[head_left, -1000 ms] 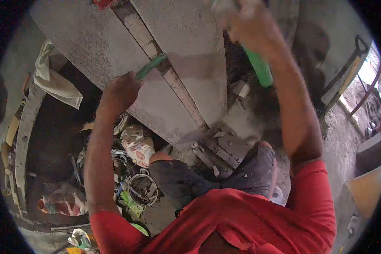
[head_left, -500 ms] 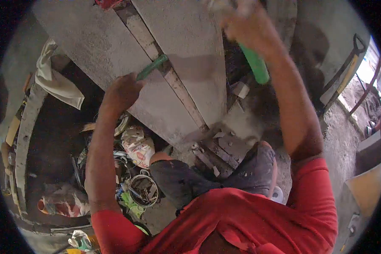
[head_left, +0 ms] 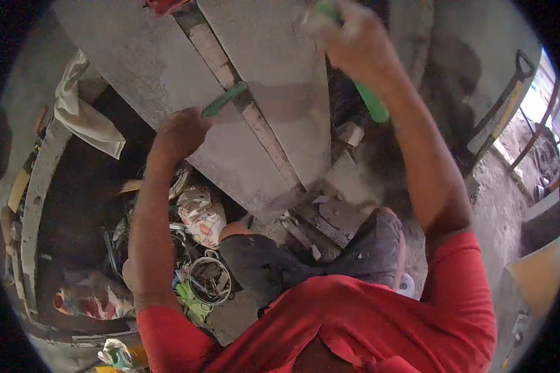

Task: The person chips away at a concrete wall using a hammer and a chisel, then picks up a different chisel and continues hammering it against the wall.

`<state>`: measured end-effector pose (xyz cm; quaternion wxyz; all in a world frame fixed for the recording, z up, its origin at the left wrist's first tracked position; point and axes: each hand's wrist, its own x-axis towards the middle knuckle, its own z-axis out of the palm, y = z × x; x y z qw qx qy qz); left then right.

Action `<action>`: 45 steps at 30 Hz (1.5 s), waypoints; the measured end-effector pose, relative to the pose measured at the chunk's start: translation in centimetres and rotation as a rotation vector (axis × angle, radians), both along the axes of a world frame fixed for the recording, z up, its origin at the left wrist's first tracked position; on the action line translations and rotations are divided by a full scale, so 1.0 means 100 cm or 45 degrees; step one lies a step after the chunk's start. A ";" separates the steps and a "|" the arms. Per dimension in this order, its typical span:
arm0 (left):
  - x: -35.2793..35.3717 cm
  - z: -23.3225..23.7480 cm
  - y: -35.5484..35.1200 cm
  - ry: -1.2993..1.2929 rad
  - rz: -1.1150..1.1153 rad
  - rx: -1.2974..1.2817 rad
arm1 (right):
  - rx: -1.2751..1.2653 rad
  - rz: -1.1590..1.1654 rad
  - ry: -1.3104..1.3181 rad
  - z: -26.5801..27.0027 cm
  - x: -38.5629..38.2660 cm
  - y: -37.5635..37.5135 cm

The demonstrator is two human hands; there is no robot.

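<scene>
My left hand (head_left: 183,132) is closed round a green tool (head_left: 225,99), whose end reaches a long narrow groove (head_left: 261,133) between two grey slabs (head_left: 130,59). Higher up, at the top right of the slabs, my right hand (head_left: 362,43) is raised and wrapped round a second green handle (head_left: 372,102). That handle sticks out below the fist, and the tool's upper end is blurred. Small broken pieces (head_left: 320,217) lie near the groove's lower end, between my knees.
A bucket of scraps (head_left: 210,281) and a printed bag (head_left: 200,214) are beside my left knee. White cloth (head_left: 84,115) hangs at the left. A long-handled tool (head_left: 510,96) leans at the right. A whitish block (head_left: 351,133) lies right of the slabs.
My right hand and its green handle have shifted slightly left. My left hand keeps its hold, with its tool almost in the same place. The view has moved a little.
</scene>
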<state>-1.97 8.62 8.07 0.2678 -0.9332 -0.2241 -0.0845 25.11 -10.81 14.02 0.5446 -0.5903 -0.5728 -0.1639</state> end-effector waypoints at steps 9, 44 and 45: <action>0.008 0.003 -0.011 -0.103 0.224 -0.181 | -0.612 -0.147 -0.180 -0.100 0.016 0.048; 0.005 -0.098 -0.024 -0.853 0.025 -0.316 | -1.066 -0.220 0.639 -0.462 0.061 -0.134; 0.002 -0.096 -0.024 -0.858 0.041 -0.318 | -0.909 -0.157 0.658 -0.458 0.067 -0.124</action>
